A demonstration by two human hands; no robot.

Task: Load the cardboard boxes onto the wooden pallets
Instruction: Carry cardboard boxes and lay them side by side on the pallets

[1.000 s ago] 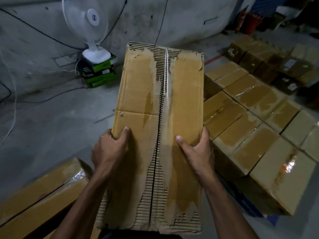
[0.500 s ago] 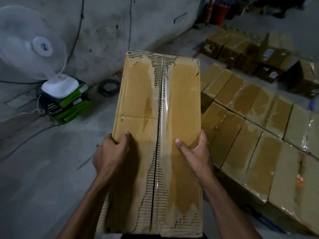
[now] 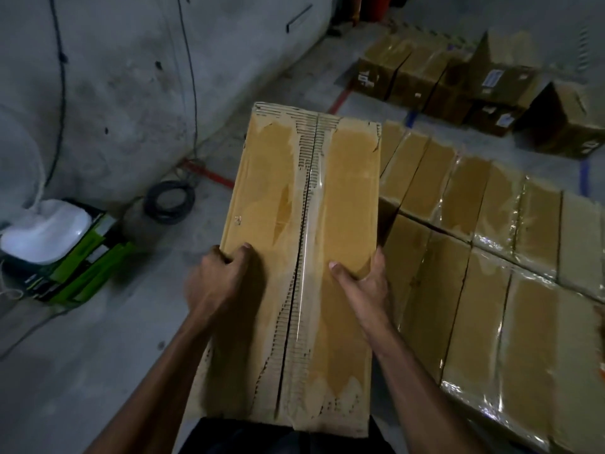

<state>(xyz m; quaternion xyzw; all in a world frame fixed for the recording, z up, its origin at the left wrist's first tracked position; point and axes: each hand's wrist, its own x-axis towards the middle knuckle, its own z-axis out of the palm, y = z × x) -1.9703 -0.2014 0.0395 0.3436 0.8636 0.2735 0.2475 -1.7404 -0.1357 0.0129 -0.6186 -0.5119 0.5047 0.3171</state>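
Long cardboard box (image 3: 288, 257) carried lengthwise vs the body, near end at waist, far end pointing out over the floor, just left of the stacked row. Left hand (image 3: 216, 280) & right hand (image 3: 363, 283) clamp opposite long edges, thumbs on top, fingers wrapped round the sides; fingertips hidden. Probably fairly heavy, stiff enough. Top skin torn, centre tape glossy, so slippery there; best held at the edges or underneath. Loaded boxes (image 3: 491, 257) sit to the right, tight together; pallet under them not visible. More boxes (image 3: 442, 80) far back.
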